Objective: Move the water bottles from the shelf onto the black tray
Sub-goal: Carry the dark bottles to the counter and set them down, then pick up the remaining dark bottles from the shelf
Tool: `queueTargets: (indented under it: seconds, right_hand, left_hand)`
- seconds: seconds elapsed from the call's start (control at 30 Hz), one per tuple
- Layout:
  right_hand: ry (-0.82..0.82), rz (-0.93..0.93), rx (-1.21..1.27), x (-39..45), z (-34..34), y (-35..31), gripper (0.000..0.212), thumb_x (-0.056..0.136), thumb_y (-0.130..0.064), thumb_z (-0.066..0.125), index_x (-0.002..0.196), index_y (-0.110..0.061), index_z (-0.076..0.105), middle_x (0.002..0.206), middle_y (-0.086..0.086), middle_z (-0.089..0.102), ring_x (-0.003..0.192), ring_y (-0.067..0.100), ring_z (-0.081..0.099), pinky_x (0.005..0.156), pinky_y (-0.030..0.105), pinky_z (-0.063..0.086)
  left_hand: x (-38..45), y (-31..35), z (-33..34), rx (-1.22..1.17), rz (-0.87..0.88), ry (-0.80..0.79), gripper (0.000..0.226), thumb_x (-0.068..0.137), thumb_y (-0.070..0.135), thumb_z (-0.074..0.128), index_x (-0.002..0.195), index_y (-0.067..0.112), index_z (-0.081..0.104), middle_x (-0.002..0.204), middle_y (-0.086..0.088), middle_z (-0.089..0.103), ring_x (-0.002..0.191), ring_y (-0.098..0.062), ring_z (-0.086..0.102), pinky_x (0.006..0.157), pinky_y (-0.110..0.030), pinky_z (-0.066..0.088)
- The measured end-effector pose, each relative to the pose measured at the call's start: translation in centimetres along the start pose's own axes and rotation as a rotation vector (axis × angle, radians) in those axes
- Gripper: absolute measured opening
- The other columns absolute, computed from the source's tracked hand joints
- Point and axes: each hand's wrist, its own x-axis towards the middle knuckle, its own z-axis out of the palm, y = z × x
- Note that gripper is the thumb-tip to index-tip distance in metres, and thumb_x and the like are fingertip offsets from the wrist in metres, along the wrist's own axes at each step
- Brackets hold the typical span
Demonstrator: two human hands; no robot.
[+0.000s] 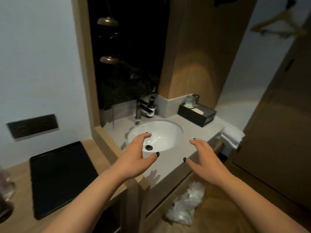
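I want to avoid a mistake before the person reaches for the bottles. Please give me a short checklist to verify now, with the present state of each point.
1. Left hand free: ok, open and holding nothing.
2. Right hand free: ok, open and holding nothing.
3. Flat black rectangular tray ready: ok, it lies on the wooden counter and nothing shows on its surface.
4. Water bottles located: not ok, no bottle is visible in this view.
5. Shelf located: cannot tell, only a dark opening under the counter shows at the bottom edge.
6. Hands near the tray: not ok, both hover over the round white sink.
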Motion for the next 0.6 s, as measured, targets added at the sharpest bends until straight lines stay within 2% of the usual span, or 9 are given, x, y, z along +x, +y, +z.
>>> queueTargets:
  seconds: [0.07, 0.13, 0.23, 0.33, 0.37, 0.43, 0.5, 0.57, 0.6]
  right_hand:
    - [0.026, 0.043, -0.025, -1.3, -1.4, 2.7, 0.069, 0.09, -0.042, 0.055, 0.148, -0.019, 0.024, 0.155, -0.001, 0.021, 0.143, 0.015, 0.02, 0.115, 0.033, 0.028]
    - [0.04, 0.095, -0.038, -2.5, -2.5, 5.2, 0.069, 0.09, -0.041, 0.055, 0.148, -0.019, 0.023, 0.154, -0.001, 0.022, 0.143, 0.015, 0.02, 0.114, 0.033, 0.028]
    - [0.054, 0.173, -0.053, -3.6, -3.5, 8.4, 0.069, 0.09, -0.04, 0.056, 0.148, -0.019, 0.024, 0.153, -0.001, 0.023, 0.142, 0.015, 0.022, 0.114, 0.033, 0.03]
    - [0.053, 0.258, -0.046, -4.0, -4.0, 11.2, 0.066, 0.09, -0.04, 0.055, 0.146, -0.02, 0.027, 0.153, -0.002, 0.023, 0.142, 0.015, 0.022, 0.112, 0.033, 0.032]
    - [0.043, 0.288, -0.041, -4.0, -4.1, 12.1, 0.066, 0.09, -0.041, 0.055, 0.146, -0.02, 0.027, 0.153, -0.002, 0.022, 0.142, 0.015, 0.023, 0.111, 0.033, 0.034]
    - [0.027, 0.34, -0.033, -3.7, -4.0, 13.9, 0.066, 0.09, -0.042, 0.055, 0.146, -0.021, 0.027, 0.154, -0.003, 0.021, 0.141, 0.016, 0.025, 0.11, 0.035, 0.036]
    - [0.013, 0.386, -0.027, -2.7, -3.8, 16.0, 0.07, 0.089, -0.043, 0.055, 0.148, -0.022, 0.023, 0.155, -0.003, 0.019, 0.142, 0.016, 0.023, 0.111, 0.037, 0.035]
    - [0.002, 0.43, -0.017, -1.1, -3.6, 18.0, 0.075, 0.089, -0.043, 0.056, 0.149, -0.021, 0.017, 0.156, -0.002, 0.018, 0.144, 0.017, 0.017, 0.113, 0.038, 0.031]
    - [0.004, 0.447, -0.009, 0.0, -3.6, 18.9, 0.077, 0.089, -0.042, 0.056, 0.15, -0.02, 0.015, 0.156, -0.001, 0.018, 0.145, 0.018, 0.015, 0.114, 0.039, 0.03]
  left_hand:
    - [0.9, 1.8, 1.9, -0.007, 0.042, -0.039, 0.067, 0.085, 0.048, 0.059, 0.143, 0.034, 0.026, 0.152, 0.013, 0.029, 0.098, 0.001, 0.045, 0.089, -0.028, 0.05]
    - [1.9, 3.5, 3.8, -0.012, 0.075, -0.072, 0.069, 0.085, 0.048, 0.059, 0.144, 0.033, 0.025, 0.152, 0.012, 0.03, 0.097, 0.0, 0.048, 0.095, -0.032, 0.048]
    - [3.3, 5.2, 6.5, -0.011, 0.11, -0.134, 0.071, 0.085, 0.046, 0.059, 0.145, 0.031, 0.024, 0.153, 0.01, 0.029, 0.106, -0.002, 0.049, 0.099, -0.033, 0.045]
    - [4.9, 6.3, 9.3, 0.006, 0.152, -0.244, 0.068, 0.087, 0.04, 0.059, 0.144, 0.027, 0.025, 0.153, 0.008, 0.028, 0.131, -0.009, 0.038, 0.107, -0.03, 0.036]
    - [5.5, 6.5, 10.1, 0.016, 0.16, -0.28, 0.067, 0.088, 0.039, 0.058, 0.144, 0.027, 0.025, 0.153, 0.007, 0.029, 0.133, -0.01, 0.037, 0.107, -0.027, 0.034]
    - [7.2, 6.9, 11.7, 0.04, 0.16, -0.341, 0.067, 0.088, 0.039, 0.058, 0.145, 0.027, 0.024, 0.152, 0.006, 0.029, 0.12, -0.011, 0.05, 0.098, -0.023, 0.036]
    - [9.6, 7.3, 13.4, 0.067, 0.163, -0.383, 0.068, 0.088, 0.04, 0.058, 0.145, 0.026, 0.023, 0.152, 0.006, 0.03, 0.097, -0.01, 0.059, 0.089, -0.021, 0.036]
    - [12.2, 7.7, 15.2, 0.079, 0.176, -0.415, 0.069, 0.088, 0.04, 0.058, 0.145, 0.026, 0.023, 0.152, 0.006, 0.03, 0.079, -0.004, 0.056, 0.087, -0.021, 0.036]
    - [13.7, 7.9, 16.1, 0.084, 0.191, -0.431, 0.069, 0.088, 0.04, 0.058, 0.146, 0.027, 0.022, 0.152, 0.006, 0.03, 0.079, -0.003, 0.055, 0.087, -0.021, 0.037]
